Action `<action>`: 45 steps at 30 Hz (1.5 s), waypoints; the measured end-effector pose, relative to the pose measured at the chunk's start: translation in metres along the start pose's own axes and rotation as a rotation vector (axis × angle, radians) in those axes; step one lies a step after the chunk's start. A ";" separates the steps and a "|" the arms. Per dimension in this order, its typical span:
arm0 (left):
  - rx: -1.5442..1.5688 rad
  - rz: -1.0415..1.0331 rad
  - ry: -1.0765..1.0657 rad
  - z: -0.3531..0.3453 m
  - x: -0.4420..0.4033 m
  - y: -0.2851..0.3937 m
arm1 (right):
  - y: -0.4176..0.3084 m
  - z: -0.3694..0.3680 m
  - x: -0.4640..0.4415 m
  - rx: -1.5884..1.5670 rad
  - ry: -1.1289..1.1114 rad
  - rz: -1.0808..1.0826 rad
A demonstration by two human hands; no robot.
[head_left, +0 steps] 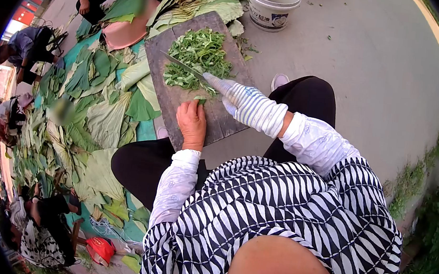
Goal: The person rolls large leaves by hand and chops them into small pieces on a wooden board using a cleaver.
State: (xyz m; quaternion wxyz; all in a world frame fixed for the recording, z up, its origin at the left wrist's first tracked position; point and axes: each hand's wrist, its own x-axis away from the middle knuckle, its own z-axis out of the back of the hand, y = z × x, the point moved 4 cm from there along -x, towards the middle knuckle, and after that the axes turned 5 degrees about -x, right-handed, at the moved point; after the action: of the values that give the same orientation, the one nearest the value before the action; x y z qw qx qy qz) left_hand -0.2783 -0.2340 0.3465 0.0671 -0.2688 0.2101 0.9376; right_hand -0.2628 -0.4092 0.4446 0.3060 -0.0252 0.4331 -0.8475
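Observation:
A worn wooden cutting board [221, 118] lies tilted in front of my knees. On its far half sits a heap of shredded green leaves [198, 53]. My right hand [251, 104], in a striped knit glove, is closed round the handle of a knife [184, 65]; the blade points left across the near side of the heap. My bare left hand [192, 125] rests on the near part of the board, fingers bent together over a small piece of green leaf [200, 99] at their tips. Most of that piece is hidden.
A white bucket [271, 7] stands beyond the board on the concrete. Large leaves [107, 118] cover a green sheet to the left, with a pink basin [125, 34] among them. Several people sit along the left. A red cap [99, 250] lies at lower left.

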 end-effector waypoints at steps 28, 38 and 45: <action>0.124 0.113 -0.026 0.003 -0.003 -0.001 | -0.026 -0.022 0.012 0.320 -0.533 -0.180; 0.124 0.127 -0.008 0.003 -0.003 -0.002 | -0.020 -0.031 -0.007 0.283 -0.562 -0.227; 0.090 0.093 -0.043 -0.001 0.000 -0.003 | -0.016 -0.045 -0.030 0.278 -0.450 -0.113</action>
State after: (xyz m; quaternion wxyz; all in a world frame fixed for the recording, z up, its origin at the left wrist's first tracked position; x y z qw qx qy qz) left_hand -0.2772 -0.2316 0.3443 0.0399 -0.2353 0.2630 0.9348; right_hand -0.2599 -0.3535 0.4347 0.3472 -0.1948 0.2315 -0.8876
